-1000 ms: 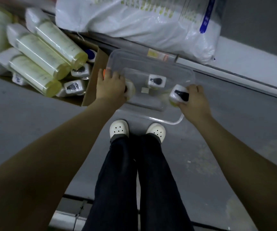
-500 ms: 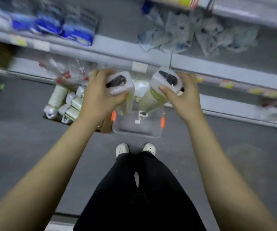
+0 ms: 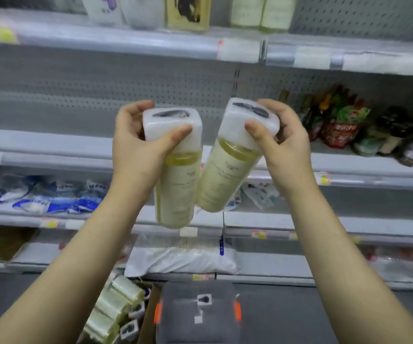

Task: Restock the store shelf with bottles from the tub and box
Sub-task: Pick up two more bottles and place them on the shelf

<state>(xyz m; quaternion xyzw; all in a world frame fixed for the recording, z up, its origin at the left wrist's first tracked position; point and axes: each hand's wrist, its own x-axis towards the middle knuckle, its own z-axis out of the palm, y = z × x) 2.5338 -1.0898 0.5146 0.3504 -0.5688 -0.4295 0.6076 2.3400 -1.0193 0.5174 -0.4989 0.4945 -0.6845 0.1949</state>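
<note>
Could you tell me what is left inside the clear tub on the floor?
One wrapped bottle stands inside the tub, seen top-down. A small white piece lies beside it. Nothing else shows.

Pale yellow bottles (image 3: 178,192), orange-latched clear tub (image 3: 198,316)

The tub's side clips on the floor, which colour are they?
Orange; the tub clips show in the head view.

1. The left hand (image 3: 136,147) grips one pale yellow bottle (image 3: 175,184) by its white-wrapped top.
2. The right hand (image 3: 277,142) grips a second bottle (image 3: 223,177), tilted, their lower ends touching.
3. Both hang before the grey shelf (image 3: 51,142) (its near stretch bare).
4. Below sit the clear tub (image 3: 198,316) and the cardboard box (image 3: 148,316).
</note>
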